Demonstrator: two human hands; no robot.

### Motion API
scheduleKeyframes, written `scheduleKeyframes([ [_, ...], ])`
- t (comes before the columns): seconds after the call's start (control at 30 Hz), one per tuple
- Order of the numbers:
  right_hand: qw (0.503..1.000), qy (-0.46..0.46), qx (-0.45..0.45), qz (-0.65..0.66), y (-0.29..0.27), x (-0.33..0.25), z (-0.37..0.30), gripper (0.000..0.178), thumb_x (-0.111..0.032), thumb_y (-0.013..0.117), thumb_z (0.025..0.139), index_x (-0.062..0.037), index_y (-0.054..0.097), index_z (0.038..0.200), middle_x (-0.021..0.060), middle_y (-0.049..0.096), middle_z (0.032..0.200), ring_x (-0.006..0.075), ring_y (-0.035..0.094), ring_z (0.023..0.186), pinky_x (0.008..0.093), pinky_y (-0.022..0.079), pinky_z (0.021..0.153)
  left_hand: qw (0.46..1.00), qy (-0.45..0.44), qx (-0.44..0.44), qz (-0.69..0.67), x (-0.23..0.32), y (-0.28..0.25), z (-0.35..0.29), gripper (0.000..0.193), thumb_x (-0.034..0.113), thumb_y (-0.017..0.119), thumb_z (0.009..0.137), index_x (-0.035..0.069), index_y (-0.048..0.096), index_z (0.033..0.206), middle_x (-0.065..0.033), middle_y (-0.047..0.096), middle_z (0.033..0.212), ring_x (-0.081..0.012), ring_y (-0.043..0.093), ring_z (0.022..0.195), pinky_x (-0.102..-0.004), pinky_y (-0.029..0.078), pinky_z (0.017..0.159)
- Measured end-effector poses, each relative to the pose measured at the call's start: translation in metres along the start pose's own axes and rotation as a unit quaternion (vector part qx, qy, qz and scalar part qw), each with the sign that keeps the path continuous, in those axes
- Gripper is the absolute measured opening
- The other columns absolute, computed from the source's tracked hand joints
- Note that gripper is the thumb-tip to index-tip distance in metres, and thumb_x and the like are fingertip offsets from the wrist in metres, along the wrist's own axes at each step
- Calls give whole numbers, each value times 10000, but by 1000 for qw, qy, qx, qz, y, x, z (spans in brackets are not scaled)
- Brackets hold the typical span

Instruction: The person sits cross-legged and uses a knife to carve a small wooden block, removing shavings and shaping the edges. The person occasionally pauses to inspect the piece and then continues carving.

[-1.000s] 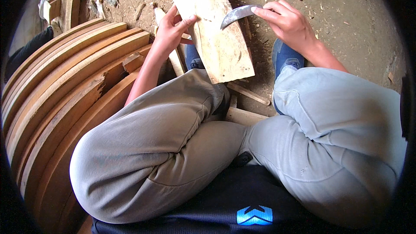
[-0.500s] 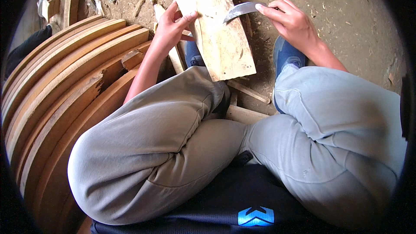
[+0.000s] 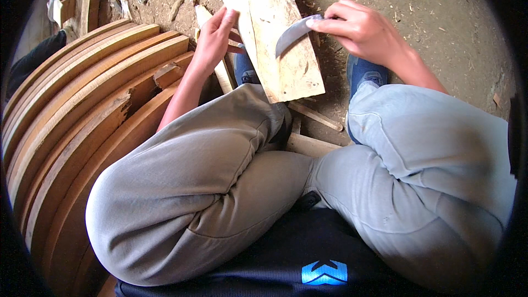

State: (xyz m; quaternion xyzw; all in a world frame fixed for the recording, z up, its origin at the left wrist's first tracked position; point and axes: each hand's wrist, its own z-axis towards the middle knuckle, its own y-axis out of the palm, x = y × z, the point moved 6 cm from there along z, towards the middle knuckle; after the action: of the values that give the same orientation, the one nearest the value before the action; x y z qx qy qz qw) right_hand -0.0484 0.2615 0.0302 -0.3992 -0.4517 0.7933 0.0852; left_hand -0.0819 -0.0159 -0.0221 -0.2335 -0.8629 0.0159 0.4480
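A pale wooden board (image 3: 264, 16) slants over the ground between my feet, its near end close to my shins. My left hand (image 3: 216, 36) grips its left edge, thumb along the rim and fingertips partly hidden behind it. In my right hand (image 3: 360, 30) is a knife with a curved blade (image 3: 293, 36), held in a closed grip that covers the handle. The blade lies across the board's face, right of centre, its tip pointing down and left.
Several curved wooden pieces (image 3: 82, 85) are stacked along my left side. Thin offcuts (image 3: 316, 116) and a larger wooden piece (image 3: 311, 146) lie below the board. My blue shoes (image 3: 366, 71) flank the board on a dirt floor (image 3: 440, 38) strewn with shavings.
My right hand has brought the blade down and left along the board, tilting it more steeply. My left thumb has drawn back from the board's face to its edge. The board stays put.
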Motion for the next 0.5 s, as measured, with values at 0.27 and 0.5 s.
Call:
scheduleKeyframes([
  [0.27, 967, 163, 91, -170, -1, 25, 27, 280, -56, 656, 917, -104, 679, 1192, 67, 642, 851, 175, 632, 750, 324, 552, 648, 993, 1, 104, -53, -33, -21, -9, 703, 578, 250, 1068, 9, 526, 1372, -84, 598, 878, -171, 671, 744, -312, 589, 617],
  [0.5, 890, 438, 64, 107, -37, 61, -3, 266, -200, 635, 935, -51, 681, 1151, 198, 672, 926, 273, 681, 868, 391, 543, 793, 979, 84, 184, 0, -25, -32, -5, 322, 211, 494, 1047, 10, 528, 1296, -20, 526, 591, -100, 536, 473, -274, 526, 482],
])
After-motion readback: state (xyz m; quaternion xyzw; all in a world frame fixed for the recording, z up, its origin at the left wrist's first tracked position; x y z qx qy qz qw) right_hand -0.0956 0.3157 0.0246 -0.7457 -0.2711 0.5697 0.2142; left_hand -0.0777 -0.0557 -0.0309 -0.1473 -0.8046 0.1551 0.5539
